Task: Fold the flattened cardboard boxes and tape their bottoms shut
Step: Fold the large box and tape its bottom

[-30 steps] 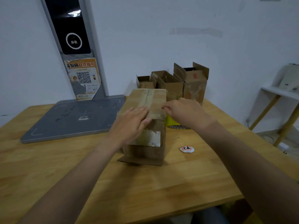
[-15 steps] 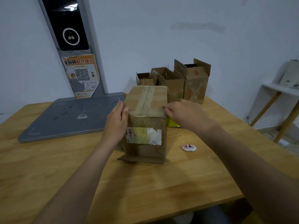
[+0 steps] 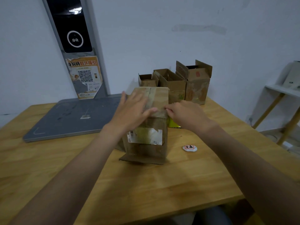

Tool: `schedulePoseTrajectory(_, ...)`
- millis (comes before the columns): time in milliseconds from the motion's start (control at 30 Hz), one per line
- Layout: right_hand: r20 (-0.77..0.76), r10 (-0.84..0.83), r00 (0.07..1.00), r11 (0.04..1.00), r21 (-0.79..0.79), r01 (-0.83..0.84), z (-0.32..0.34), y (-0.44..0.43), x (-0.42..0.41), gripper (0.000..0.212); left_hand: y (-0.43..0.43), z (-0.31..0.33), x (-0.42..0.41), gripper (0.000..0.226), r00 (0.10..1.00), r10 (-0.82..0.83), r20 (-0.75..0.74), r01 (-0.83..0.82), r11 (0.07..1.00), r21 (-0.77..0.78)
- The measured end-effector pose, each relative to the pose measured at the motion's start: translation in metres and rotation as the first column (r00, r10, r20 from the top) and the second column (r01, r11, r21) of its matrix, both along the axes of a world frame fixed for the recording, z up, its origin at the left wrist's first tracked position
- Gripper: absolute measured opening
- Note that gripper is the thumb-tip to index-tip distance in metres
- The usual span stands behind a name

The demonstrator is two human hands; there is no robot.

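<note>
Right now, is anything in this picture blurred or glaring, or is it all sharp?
Head view: the left hand is smeared over the box, while the right hand at its edge is sharper; a white glare sits on the black panel; the wide lens leans the grey post; light is dim and soft, shadows faint.

poster [image 3: 84,77], up-left of left hand [image 3: 132,111]: "份码取件指引", qr code. label [image 3: 146,136] on box [image 3: 159,98], below it: barcode, print unreadable. token [image 3: 189,147], below right hand [image 3: 186,116]: characters unclear.

Dim, soft shadows, blurred left hand [image 3: 133,109]
</note>
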State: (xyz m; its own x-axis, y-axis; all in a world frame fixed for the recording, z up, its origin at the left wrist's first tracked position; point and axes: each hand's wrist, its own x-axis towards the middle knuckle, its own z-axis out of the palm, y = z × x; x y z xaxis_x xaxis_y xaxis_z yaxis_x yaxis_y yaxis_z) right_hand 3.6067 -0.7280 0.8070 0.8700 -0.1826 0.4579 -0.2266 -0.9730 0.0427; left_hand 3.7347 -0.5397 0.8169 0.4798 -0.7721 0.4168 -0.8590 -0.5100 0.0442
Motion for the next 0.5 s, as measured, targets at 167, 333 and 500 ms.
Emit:
schedulePoseTrajectory(167,0.000,0.013,1.000,0.999,-0.035,-0.013,0.001,-0.001,-0.001,0.039,-0.042,-0.003,-0.014,0.106,0.996,-0.013,-0.087,0.027,0.986,0.165)
schedulePoseTrajectory(333,0.006,0.015,1.000,0.997,-0.072,-0.015,0.000,-0.001,0.000,0.041,-0.044,-0.010,-0.005,0.095,0.989,-0.067,-0.130,0.078,0.994,0.080)
schedulePoseTrajectory(500,0.033,0.005,0.999,0.994,-0.113,-0.001,-0.004,0.000,0.001,0.040,-0.029,0.000,0.015,0.099,0.961,-0.166,-0.222,0.183,0.982,0.055)
